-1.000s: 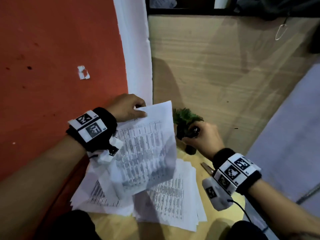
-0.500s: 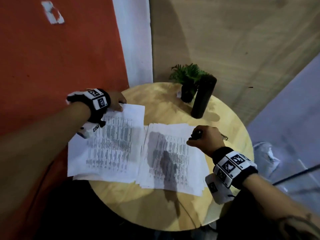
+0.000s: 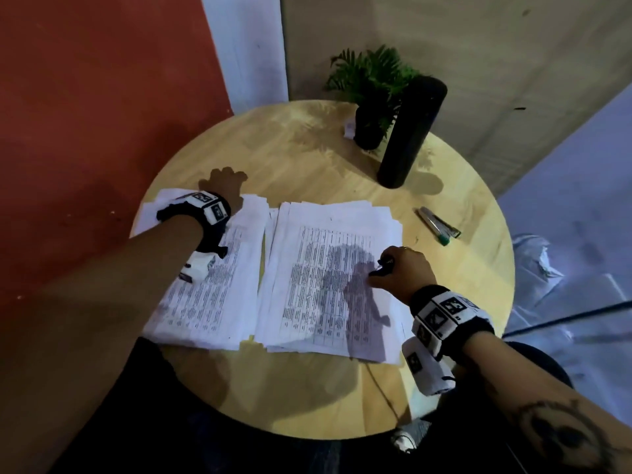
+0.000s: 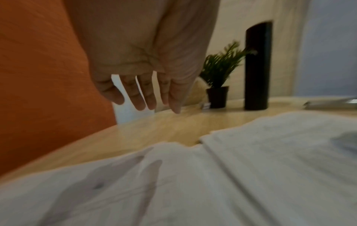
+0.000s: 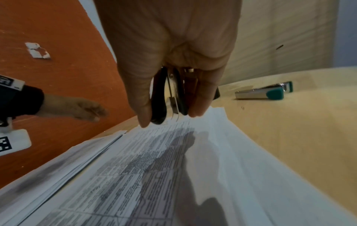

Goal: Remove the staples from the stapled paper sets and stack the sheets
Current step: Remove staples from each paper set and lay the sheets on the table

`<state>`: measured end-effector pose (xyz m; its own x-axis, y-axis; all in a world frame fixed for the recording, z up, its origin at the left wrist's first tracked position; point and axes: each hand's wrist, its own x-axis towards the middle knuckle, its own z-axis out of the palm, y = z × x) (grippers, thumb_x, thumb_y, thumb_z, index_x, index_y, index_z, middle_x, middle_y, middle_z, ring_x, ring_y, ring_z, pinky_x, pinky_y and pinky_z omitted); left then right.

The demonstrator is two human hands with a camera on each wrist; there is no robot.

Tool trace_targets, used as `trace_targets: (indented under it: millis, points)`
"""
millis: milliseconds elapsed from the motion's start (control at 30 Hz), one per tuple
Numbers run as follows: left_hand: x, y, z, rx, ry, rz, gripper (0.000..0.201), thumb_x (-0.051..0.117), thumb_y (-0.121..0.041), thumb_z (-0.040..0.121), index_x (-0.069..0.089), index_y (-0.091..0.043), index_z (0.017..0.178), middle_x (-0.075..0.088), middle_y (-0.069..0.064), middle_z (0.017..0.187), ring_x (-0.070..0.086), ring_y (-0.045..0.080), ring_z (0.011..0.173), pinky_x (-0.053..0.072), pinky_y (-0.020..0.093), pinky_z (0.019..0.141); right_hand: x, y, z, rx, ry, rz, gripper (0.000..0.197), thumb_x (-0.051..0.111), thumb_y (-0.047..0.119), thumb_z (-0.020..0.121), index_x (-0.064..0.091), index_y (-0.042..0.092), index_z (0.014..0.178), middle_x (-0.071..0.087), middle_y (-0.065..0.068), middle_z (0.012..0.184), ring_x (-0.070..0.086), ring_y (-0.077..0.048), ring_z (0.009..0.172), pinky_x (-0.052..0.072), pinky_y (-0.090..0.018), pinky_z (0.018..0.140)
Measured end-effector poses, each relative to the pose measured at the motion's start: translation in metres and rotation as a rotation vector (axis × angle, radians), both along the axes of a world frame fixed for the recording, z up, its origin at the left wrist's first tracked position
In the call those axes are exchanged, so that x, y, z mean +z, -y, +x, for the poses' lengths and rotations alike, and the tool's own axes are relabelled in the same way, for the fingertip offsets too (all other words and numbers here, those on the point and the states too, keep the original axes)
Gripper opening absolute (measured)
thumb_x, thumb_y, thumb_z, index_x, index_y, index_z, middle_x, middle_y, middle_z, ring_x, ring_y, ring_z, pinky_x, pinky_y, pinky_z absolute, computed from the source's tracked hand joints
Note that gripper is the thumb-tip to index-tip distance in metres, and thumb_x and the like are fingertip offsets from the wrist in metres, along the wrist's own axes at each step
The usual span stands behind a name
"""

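Two piles of printed sheets lie side by side on the round wooden table (image 3: 307, 398): the left pile (image 3: 212, 278) (image 4: 115, 191) and the thicker right pile (image 3: 328, 278) (image 5: 154, 175). My left hand (image 3: 225, 184) (image 4: 142, 99) is over the far edge of the left pile, fingers straight and holding nothing. My right hand (image 3: 398, 265) (image 5: 170, 119) is over the right pile's right side and grips a black staple remover (image 3: 384, 266) (image 5: 166, 97), its tip pointing down at the top sheet. I see no staple in these views.
A silver stapler with green ends (image 3: 439, 225) (image 5: 264, 92) lies on the table right of the piles. A small potted plant (image 3: 371, 97) (image 4: 218, 85) and a tall black cylinder (image 3: 410, 131) (image 4: 257, 67) stand at the back. An orange wall (image 3: 85, 97) borders the left.
The left hand laid the raised sheet on the left pile, let go and slid to its far edge. The right hand came from near the plant down over the right pile, still holding the remover.
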<state>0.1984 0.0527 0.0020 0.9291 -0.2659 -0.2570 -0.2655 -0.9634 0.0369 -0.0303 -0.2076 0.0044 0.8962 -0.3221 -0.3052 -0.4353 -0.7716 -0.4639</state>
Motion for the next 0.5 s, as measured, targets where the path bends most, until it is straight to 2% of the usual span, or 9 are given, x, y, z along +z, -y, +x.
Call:
trace_targets:
  millis: [100, 167, 233, 300, 400, 500]
  points:
    - [-0.014, 0.036, -0.018, 0.014, -0.125, -0.230, 0.044, 0.060, -0.025, 0.091, 0.049, -0.010, 0.131, 0.047, 0.018, 0.136, 0.044, 0.034, 0.124, 0.037, 0.036, 0.099, -0.014, -0.002, 0.001, -0.064, -0.025, 0.111, 0.033, 0.077, 0.027, 0.072, 0.062, 0.006, 0.092, 0.062, -0.008, 0.090, 0.053, -0.022, 0.081, 0.038, -0.026, 0.066]
    - [-0.027, 0.058, -0.038, 0.080, -0.257, -0.301, 0.057, 0.065, -0.033, 0.087, 0.045, -0.007, 0.134, 0.046, 0.017, 0.140, 0.044, 0.030, 0.128, 0.035, 0.029, 0.099, -0.021, -0.004, 0.001, -0.146, -0.068, 0.287, 0.024, 0.078, 0.026, 0.073, 0.060, 0.010, 0.079, 0.059, -0.007, 0.084, 0.053, -0.021, 0.078, 0.048, -0.035, 0.069]
    - [-0.044, 0.073, -0.054, 0.184, -0.334, -0.327, 0.076, 0.067, -0.043, 0.083, 0.036, -0.004, 0.141, 0.038, 0.016, 0.147, 0.038, 0.029, 0.134, 0.032, 0.030, 0.105, -0.028, -0.006, -0.003, -0.214, -0.135, 0.447, 0.022, 0.078, 0.024, 0.073, 0.059, 0.014, 0.067, 0.060, -0.009, 0.077, 0.056, -0.024, 0.073, 0.054, -0.041, 0.075]
    - [-0.056, 0.081, -0.065, 0.278, -0.310, -0.356, 0.085, 0.072, -0.051, 0.076, 0.037, -0.006, 0.139, 0.040, 0.017, 0.144, 0.041, 0.032, 0.131, 0.037, 0.036, 0.106, -0.037, -0.005, -0.008, -0.253, -0.133, 0.496, 0.021, 0.079, 0.023, 0.071, 0.059, 0.018, 0.068, 0.062, -0.009, 0.081, 0.059, -0.027, 0.077, 0.055, -0.045, 0.079]
    - [-0.065, 0.084, -0.072, 0.349, -0.298, -0.440, 0.077, 0.076, -0.047, 0.072, 0.043, -0.008, 0.129, 0.050, 0.016, 0.133, 0.051, 0.035, 0.118, 0.045, 0.042, 0.096, -0.048, -0.002, -0.011, -0.282, -0.086, 0.522, 0.027, 0.084, 0.027, 0.065, 0.060, 0.023, 0.077, 0.064, -0.006, 0.092, 0.062, -0.029, 0.095, 0.052, -0.047, 0.086]
    - [-0.065, 0.083, -0.072, 0.486, -0.372, -0.572, 0.086, 0.078, -0.041, 0.072, 0.036, -0.006, 0.139, 0.048, 0.014, 0.139, 0.053, 0.034, 0.118, 0.046, 0.038, 0.095, -0.057, 0.001, -0.012, -0.299, -0.073, 0.567, 0.028, 0.084, 0.026, 0.064, 0.062, 0.023, 0.080, 0.065, -0.003, 0.092, 0.061, -0.024, 0.092, 0.051, -0.046, 0.089]
